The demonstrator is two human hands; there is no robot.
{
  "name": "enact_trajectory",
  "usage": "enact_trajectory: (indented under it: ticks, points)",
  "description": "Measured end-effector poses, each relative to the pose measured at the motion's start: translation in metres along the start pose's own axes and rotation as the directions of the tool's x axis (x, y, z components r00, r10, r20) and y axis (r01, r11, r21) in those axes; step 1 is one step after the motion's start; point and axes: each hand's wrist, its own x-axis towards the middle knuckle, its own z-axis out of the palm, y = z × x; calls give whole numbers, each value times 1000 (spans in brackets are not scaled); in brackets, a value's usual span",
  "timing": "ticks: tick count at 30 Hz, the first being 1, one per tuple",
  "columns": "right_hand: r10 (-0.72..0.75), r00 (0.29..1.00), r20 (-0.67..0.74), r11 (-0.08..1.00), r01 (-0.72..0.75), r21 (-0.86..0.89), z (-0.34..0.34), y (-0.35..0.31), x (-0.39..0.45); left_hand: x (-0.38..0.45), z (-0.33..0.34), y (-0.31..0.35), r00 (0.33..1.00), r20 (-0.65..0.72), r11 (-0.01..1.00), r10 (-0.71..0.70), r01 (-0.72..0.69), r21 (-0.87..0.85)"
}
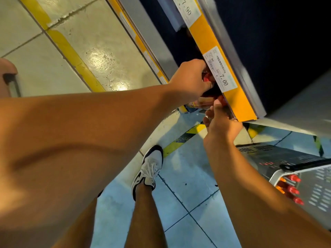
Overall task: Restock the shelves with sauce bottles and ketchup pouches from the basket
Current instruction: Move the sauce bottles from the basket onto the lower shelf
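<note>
Both hands at the shelf edge, bottles going in under the yellow price strip.

Red-capped sauce bottle (206,78) sits in the left hand (189,77), fingers curled round it, right against the 7.00 price tag (221,68) on the yellow shelf strip (236,97). Just nearer, a second bottle (206,102) with a red cap lies tilted between the hands; the right hand (222,122) holds its cap end, fingers bent, grip partly hidden by the strip. Shelf interior is dark, contents unclear. Far along the strip, a 7.90 tag (187,8). Near right, a grey basket (320,192) on the floor holds more red-capped bottles (293,189). One white-and-black sneaker (149,169) stands on blue tiles; yellow-black floor tape (184,138) runs beneath the hands.
</note>
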Motion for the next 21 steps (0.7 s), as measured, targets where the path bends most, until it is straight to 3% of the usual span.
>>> enact_trajectory:
  ticks: [8, 12, 15, 19, 21]
  points:
    - [54, 987, 152, 996, -43, -72, -12, -10, -26, -19, -10, 5, 997, 55, 997, -49, 51, -51]
    - [194, 944, 267, 969, -143, -201, -37, -8, -67, -80, -42, 4, 995, 35, 995, -93, 94, -41]
    - [201, 908, 368, 898, -21, -439, -71, -13, -109, -145, -64, -5, 987, 102, 992, -125, 122, 33]
    - [124, 876, 467, 755, 222, -617, -123, -36, -168, -229, -106, 2, 968, 170, 983, -184, 177, 52]
    - [108, 872, 477, 705, 271, -655, -152, -52, -198, -272, -131, 21, 963, 173, 979, -206, 202, 40]
